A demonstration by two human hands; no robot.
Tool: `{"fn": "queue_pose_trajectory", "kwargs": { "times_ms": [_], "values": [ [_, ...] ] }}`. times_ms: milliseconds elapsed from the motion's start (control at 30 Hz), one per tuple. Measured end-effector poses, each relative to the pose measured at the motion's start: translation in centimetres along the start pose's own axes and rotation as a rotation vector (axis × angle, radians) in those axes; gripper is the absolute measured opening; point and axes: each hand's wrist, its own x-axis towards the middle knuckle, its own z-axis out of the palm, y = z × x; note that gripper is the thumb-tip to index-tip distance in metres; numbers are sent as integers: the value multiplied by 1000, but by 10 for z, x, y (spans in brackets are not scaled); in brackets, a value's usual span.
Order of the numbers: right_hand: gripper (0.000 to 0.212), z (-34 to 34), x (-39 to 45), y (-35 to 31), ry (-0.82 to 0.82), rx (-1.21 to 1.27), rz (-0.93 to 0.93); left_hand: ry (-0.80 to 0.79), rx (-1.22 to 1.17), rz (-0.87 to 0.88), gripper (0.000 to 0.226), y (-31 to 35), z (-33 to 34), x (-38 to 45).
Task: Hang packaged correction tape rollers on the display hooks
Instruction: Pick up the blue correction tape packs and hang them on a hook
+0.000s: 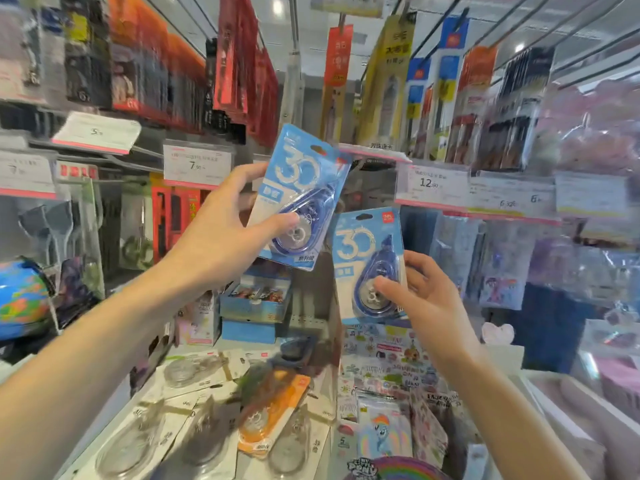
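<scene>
Hands apart: left hand [221, 233] grips upper pack [300, 199], tilted; right hand [420, 292] pinches lower pack [367, 265], upright

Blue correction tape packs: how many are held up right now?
2: one tilted in the left hand, one lower in the right hand. Others may be hidden.
</scene>
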Motion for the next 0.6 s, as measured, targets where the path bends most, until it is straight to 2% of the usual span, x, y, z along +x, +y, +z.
{"fn": "queue_pose_trajectory", "kwargs": {
  "times_ms": [267,467,600],
  "values": [
    [47,16,21,-5,42,85,-86,-15,-23,36,61,-8,-2,9],
    [36,23,28,-7,43,104,-111,-26,-27,60,65,-11,-4,12],
    [37,24,34,-8,66,80,-123,-33,-30,76,62,-12,-4,14]
  ]
}}
